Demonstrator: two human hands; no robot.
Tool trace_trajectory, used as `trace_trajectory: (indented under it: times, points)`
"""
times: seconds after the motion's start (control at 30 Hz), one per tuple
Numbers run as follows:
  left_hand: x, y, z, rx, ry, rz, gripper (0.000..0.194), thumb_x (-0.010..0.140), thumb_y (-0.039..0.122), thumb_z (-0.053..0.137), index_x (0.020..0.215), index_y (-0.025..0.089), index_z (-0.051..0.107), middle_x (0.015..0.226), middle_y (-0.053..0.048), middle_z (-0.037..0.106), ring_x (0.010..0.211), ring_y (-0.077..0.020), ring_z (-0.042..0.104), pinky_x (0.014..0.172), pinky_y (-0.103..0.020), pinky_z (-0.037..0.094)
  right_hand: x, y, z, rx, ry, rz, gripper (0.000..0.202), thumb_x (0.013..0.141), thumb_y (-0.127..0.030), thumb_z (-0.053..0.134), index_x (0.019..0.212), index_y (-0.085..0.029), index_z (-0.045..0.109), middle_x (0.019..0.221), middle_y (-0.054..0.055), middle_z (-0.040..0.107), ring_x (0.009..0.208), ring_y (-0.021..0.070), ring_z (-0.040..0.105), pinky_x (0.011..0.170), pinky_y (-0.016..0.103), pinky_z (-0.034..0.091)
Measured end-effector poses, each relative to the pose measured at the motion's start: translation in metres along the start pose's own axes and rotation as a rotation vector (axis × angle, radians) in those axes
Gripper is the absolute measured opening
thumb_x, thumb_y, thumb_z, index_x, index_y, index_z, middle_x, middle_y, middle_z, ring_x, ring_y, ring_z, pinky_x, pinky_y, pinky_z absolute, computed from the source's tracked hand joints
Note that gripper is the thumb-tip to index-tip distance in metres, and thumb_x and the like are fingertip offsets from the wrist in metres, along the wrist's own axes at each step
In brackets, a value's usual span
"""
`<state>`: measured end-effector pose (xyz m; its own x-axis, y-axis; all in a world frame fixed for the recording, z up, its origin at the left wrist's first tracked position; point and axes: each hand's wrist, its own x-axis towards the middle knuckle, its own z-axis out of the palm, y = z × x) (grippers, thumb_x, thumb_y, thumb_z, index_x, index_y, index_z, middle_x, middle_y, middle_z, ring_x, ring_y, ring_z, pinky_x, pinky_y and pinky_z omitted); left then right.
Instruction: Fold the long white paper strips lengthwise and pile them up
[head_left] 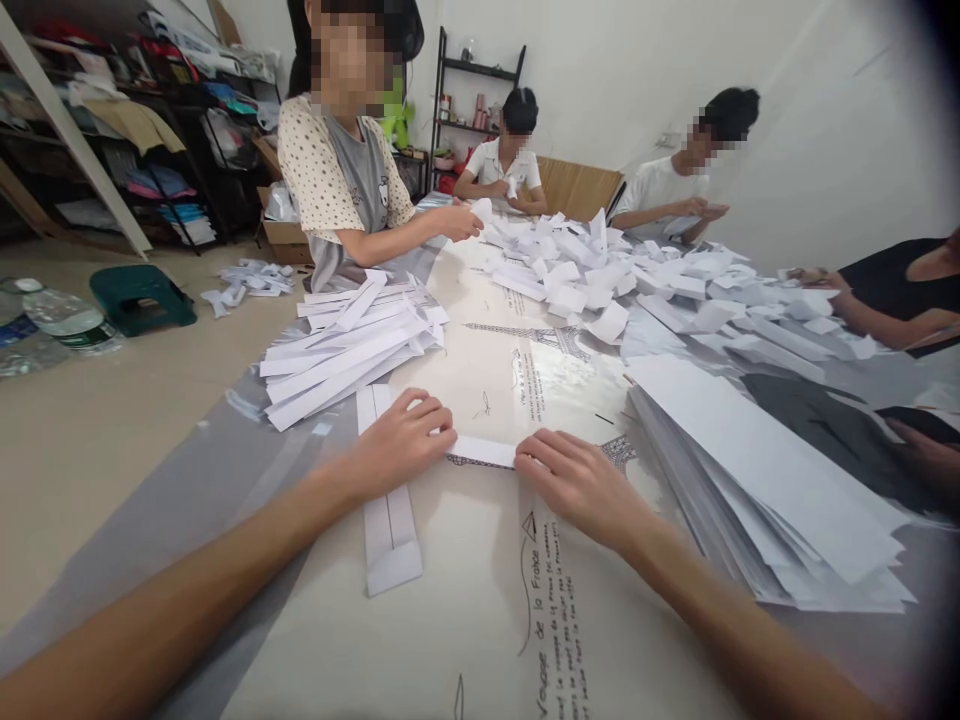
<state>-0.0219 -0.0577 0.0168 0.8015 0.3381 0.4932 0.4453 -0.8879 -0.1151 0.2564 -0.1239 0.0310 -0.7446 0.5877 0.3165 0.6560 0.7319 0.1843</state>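
Between my two hands a narrow folded paper strip (484, 452) lies across the printed tablecloth (465, 560). My left hand (409, 440) has its fingers curled on the strip's left end. At the other end, my right hand (562, 470) presses its bent fingers onto the paper. Under my left hand and wrist lies a longer folded paper piece (394, 560) with a crease down its middle. A pile of long folded strips (352, 350) is just beyond my left hand. To the right of my right hand rests a thick stack of white paper sheets (772, 470).
A large heap of folded paper pieces (600, 270) covers the table's far right. Several people sit or stand around it, some handling paper. On the floor at left are a green stool (142, 300), a big water bottle (67, 315) and more paper pieces (251, 285).
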Motion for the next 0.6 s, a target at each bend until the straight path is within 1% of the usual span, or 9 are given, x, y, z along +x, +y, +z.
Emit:
trace_trajectory:
  times: [0.07,0.13,0.2,0.3,0.37,0.47,0.53,0.6]
  points:
    - [0.001,0.002,-0.002,-0.007,-0.052,0.042,0.028,0.103,0.007,0.042,0.089,0.02,0.062,0.092,-0.005,0.067,0.087,-0.0181,0.061,0.089,-0.035,0.045,-0.003,-0.003,0.005,0.038,-0.011,0.013,0.035,0.096,0.004,0.036,0.096,-0.017,0.064,0.093,0.006,0.067,0.079,0.0185,0.058,0.067,0.032,0.046]
    - [0.001,0.004,-0.004,-0.003,-0.078,0.073,0.027,0.104,0.007,0.041,0.095,0.019,0.064,0.095,-0.006,0.068,0.085,-0.0176,0.061,0.084,-0.033,0.046,-0.004,-0.005,0.009,0.149,-0.027,0.084,0.031,0.1,-0.002,0.039,0.104,-0.017,0.066,0.093,0.006,0.068,0.079,0.0178,0.059,0.065,0.031,0.048]
    - [0.0,0.005,-0.005,0.001,-0.086,0.102,0.027,0.104,0.007,0.041,0.099,0.019,0.065,0.098,-0.007,0.069,0.085,-0.0176,0.061,0.082,-0.032,0.046,-0.004,-0.007,0.01,0.305,-0.037,0.167,0.026,0.104,-0.012,0.043,0.109,-0.019,0.067,0.096,0.005,0.068,0.082,0.0172,0.061,0.065,0.029,0.049]
    - [-0.003,0.003,-0.002,-0.078,-0.069,0.122,0.026,0.105,0.011,0.043,0.097,0.02,0.066,0.1,-0.006,0.071,0.085,-0.0173,0.062,0.083,-0.033,0.047,-0.005,-0.007,0.009,0.516,-0.056,0.301,0.019,0.103,-0.021,0.052,0.106,-0.023,0.071,0.103,0.005,0.067,0.085,0.0163,0.063,0.067,0.028,0.05]
    - [-0.005,0.001,0.001,-0.178,-0.053,0.074,0.025,0.107,0.019,0.045,0.094,0.021,0.067,0.099,-0.004,0.072,0.085,-0.0169,0.063,0.083,-0.033,0.048,-0.005,-0.005,0.007,0.609,-0.086,0.399,0.019,0.102,-0.023,0.054,0.1,-0.024,0.072,0.099,0.003,0.067,0.078,0.015,0.061,0.065,0.028,0.048]
    - [-0.004,-0.002,0.003,-0.309,-0.086,-0.077,0.03,0.108,0.033,0.046,0.09,0.02,0.066,0.094,-0.002,0.071,0.084,-0.0165,0.065,0.079,-0.03,0.048,-0.006,0.001,0.005,0.682,-0.14,0.539,0.029,0.103,-0.027,0.05,0.084,-0.024,0.071,0.084,0.001,0.064,0.063,0.0135,0.054,0.059,0.029,0.042]
    - [-0.003,-0.004,0.002,-0.351,-0.135,-0.168,0.035,0.109,0.038,0.045,0.087,0.02,0.064,0.09,-0.002,0.07,0.082,-0.0162,0.065,0.078,-0.03,0.047,-0.006,0.004,0.004,0.7,-0.17,0.619,0.033,0.103,-0.031,0.048,0.076,-0.023,0.066,0.077,0.0,0.061,0.061,0.0141,0.05,0.057,0.029,0.038]
    - [-0.002,-0.007,-0.001,-0.353,-0.16,-0.215,0.038,0.109,0.04,0.043,0.083,0.019,0.062,0.086,-0.001,0.067,0.079,-0.0156,0.063,0.08,-0.031,0.045,-0.006,0.006,0.003,0.702,-0.199,0.673,0.035,0.103,-0.035,0.048,0.073,-0.022,0.061,0.075,0.0,0.06,0.061,0.015,0.049,0.056,0.03,0.036]
